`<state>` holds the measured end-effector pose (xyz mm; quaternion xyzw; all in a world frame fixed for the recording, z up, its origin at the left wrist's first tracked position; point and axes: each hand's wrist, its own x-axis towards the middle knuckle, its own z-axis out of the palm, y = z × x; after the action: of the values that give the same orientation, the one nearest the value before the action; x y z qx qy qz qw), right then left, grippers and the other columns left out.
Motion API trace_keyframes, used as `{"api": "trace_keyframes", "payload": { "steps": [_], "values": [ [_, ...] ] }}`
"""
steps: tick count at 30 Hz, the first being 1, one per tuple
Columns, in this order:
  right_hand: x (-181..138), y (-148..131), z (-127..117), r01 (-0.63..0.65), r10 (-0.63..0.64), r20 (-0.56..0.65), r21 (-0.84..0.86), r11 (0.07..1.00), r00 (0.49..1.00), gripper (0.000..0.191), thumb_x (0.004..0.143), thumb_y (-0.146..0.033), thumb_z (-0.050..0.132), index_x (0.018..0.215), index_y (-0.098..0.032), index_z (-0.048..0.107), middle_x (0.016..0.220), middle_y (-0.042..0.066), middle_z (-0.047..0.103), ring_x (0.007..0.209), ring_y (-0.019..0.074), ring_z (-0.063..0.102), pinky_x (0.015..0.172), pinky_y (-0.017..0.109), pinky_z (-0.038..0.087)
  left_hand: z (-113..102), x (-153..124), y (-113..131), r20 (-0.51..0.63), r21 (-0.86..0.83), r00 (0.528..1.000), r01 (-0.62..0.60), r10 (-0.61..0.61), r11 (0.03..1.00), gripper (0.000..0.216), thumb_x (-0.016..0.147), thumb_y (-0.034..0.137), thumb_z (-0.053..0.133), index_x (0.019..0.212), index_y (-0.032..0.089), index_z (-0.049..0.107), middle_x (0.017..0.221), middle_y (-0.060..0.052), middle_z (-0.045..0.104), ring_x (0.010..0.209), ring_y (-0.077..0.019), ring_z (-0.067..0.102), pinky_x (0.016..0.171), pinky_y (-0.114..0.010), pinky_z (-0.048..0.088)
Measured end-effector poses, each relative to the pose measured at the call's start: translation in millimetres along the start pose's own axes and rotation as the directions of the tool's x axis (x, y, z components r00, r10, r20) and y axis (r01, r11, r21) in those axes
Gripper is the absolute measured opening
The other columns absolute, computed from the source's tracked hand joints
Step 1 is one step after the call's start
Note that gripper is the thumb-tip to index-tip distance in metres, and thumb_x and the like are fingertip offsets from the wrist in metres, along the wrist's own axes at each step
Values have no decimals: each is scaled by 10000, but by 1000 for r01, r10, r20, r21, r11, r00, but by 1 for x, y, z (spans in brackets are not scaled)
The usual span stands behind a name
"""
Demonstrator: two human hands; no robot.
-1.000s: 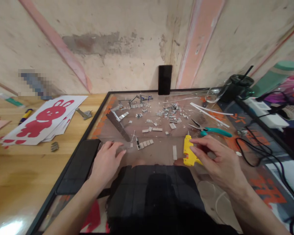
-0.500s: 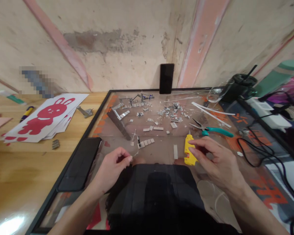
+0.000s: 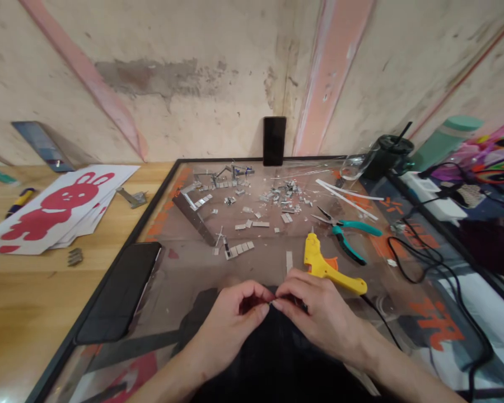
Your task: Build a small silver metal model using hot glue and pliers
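My left hand (image 3: 246,310) and my right hand (image 3: 306,299) meet in front of my body, fingertips pinched together around something tiny that their fingers mostly hide. Just beyond my right hand lies a yellow hot glue gun (image 3: 319,263) with an orange trigger, its nozzle pointing away. A flat grey strip (image 3: 289,261) rests on the table beyond my fingers. Farther out is a short row of joined grey squares (image 3: 240,249), and near it a long dark grey strip (image 3: 195,219). Needle-nose pliers (image 3: 344,226) with teal handles lie open past the glue gun.
A heap of small metallic pieces (image 3: 288,193) and a small grey assembly (image 3: 224,176) lie at the back. One phone (image 3: 274,141) leans on the wall; another phone (image 3: 121,291) lies at left. White sticks (image 3: 348,198), black cables (image 3: 428,268) and a dark cup (image 3: 388,154) are on the right.
My right hand has left the glue gun, which now lies on its side. Both hands have come together in the middle. The view has shifted slightly.
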<state>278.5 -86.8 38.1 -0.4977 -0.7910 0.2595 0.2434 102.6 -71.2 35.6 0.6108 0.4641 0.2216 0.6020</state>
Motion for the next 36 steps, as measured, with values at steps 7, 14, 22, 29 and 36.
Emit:
{"api": "trace_keyframes", "payload": {
  "steps": [7, 14, 22, 29, 36],
  "values": [
    [0, 4, 2, -13, 12, 23, 39, 999, 1000, 166, 817, -162, 518, 658, -173, 565, 623, -18, 521, 568, 108, 494, 544, 218, 381, 3, 1, -3, 17, 44, 1000, 8, -9, 999, 113, 738, 252, 510, 765, 162, 572, 711, 4, 548, 682, -141, 477, 649, -264, 383],
    [3, 4, 1, -214, 197, 97, 233, 949, 976, 173, 829, -186, 474, 665, -178, 528, 606, -32, 496, 564, 105, 457, 531, 213, 358, 1, 11, -1, 28, -65, 999, -18, 20, 998, 120, 724, 277, 529, 708, 159, 541, 632, 35, 475, 600, -112, 401, 568, -235, 328],
    [7, 13, 0, -319, 255, 219, 341, 884, 942, 232, 856, -281, 431, 654, -175, 473, 556, -57, 365, 518, 96, 349, 471, 212, 289, -2, 29, -8, 83, -111, 996, -19, 28, 994, 141, 676, 288, 577, 667, 152, 542, 583, 41, 461, 566, -106, 386, 540, -233, 304],
    [17, 12, 11, -229, 234, -21, 135, 964, 972, 187, 817, -207, 491, 639, -173, 538, 593, -23, 512, 558, 114, 474, 525, 222, 376, -5, 37, -19, -31, -89, 998, -58, 55, 994, 179, 702, 320, 565, 634, 162, 512, 571, 44, 447, 559, -109, 380, 535, -232, 306],
    [18, 7, 18, -62, 63, -111, 13, 998, 992, 184, 802, -126, 474, 637, -175, 540, 614, -4, 547, 559, 110, 511, 529, 209, 394, -5, 35, -25, 22, -284, 1000, 14, -8, 959, 291, 683, 430, 593, 619, 158, 511, 532, 48, 412, 520, -104, 355, 504, -227, 292]
  ]
}}
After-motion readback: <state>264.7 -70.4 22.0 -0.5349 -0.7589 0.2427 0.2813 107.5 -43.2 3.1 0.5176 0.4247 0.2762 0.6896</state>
